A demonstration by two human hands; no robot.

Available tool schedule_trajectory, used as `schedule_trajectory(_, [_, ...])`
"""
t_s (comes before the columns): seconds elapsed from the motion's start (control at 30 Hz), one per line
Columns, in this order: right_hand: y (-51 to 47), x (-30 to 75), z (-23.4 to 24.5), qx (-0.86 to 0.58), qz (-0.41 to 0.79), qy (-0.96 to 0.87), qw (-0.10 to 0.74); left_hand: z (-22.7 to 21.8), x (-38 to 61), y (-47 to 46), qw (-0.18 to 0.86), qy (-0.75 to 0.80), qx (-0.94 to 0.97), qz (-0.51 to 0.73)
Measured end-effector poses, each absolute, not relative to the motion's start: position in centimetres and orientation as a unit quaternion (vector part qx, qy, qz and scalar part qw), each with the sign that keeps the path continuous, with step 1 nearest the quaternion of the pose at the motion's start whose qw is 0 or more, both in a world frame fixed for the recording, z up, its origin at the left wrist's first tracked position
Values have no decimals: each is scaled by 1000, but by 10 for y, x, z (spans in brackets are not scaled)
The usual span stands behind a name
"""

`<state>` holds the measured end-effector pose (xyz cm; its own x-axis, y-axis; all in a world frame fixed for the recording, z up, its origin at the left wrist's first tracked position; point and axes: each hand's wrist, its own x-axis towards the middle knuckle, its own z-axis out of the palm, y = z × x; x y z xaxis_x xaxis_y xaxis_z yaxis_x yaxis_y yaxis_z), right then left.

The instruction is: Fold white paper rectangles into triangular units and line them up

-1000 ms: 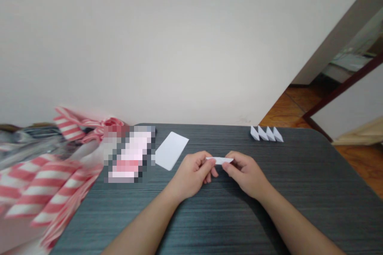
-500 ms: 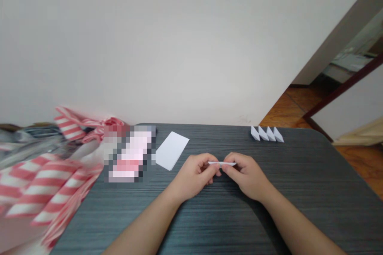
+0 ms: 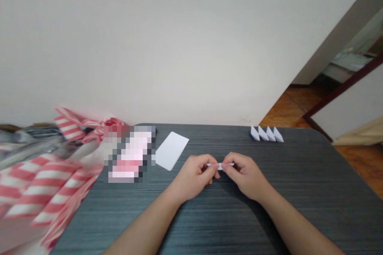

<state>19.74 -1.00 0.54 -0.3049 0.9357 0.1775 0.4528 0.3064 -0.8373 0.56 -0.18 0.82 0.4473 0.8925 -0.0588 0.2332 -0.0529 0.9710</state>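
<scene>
My left hand [image 3: 196,175] and my right hand [image 3: 243,173] meet over the middle of the dark grey table [image 3: 314,191]. Both pinch a small folded strip of white paper [image 3: 220,165] between thumb and fingertips, one at each end. The strip lies nearly flat, just above the table top. Most of it is hidden by my fingers.
A white paper rectangle [image 3: 171,150] lies to the left of my hands. Several folded white paper triangles [image 3: 267,133] stand in a row at the table's far right. A pixelated item [image 3: 129,153] and red-and-white striped fabric [image 3: 44,183] sit at the left. Behind is a wall.
My hands have drawn closer together and sunk slightly toward the table. The paper strip now shows shorter and thinner between my fingers.
</scene>
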Motion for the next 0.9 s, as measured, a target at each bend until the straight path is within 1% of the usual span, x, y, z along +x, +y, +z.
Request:
schedule_trajectory(0.27, [-10,196,10,-462,349,-744,334,11,6,-2,551,412,658,306])
schedule_trajectory(0.4, [-10,195,9,-470,355,-733,341,10,6,-3,531,429,662,309])
schedule_trajectory(0.63, [-11,197,7,-498,366,-703,351,3,4,-2,533,441,648,320])
schedule_trajectory(0.9, [-10,197,7,-479,329,-720,379,2,7,0,591,400,603,356])
